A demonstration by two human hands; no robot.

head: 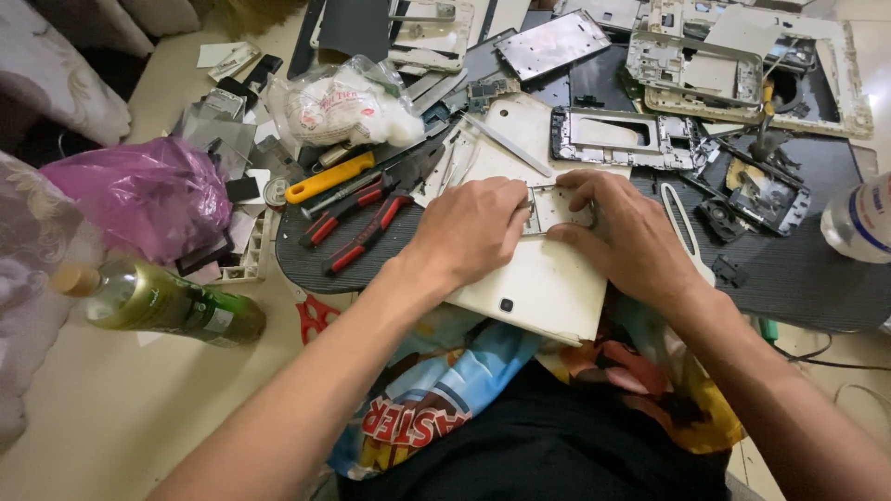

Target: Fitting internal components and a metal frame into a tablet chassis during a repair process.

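Note:
A white tablet back shell (543, 283) lies tilted on my lap and the edge of a dark work mat (798, 278). My left hand (469, 227) rests on its upper left part, fingers curled onto a small metal frame piece (555, 209) set in the shell. My right hand (626, 232) presses the same piece from the right, fingertips on its top edge. Both hands touch the shell and the piece; what lies under the palms is hidden.
Red-handled pliers (357, 223) and a yellow-handled screwdriver (329, 176) lie left of my hands. Several stripped tablet frames (631, 134) crowd the back. A purple plastic bag (144, 195), a green glass bottle (162, 301), a white bag (343, 102) and a clear bottle (858, 218) stand around.

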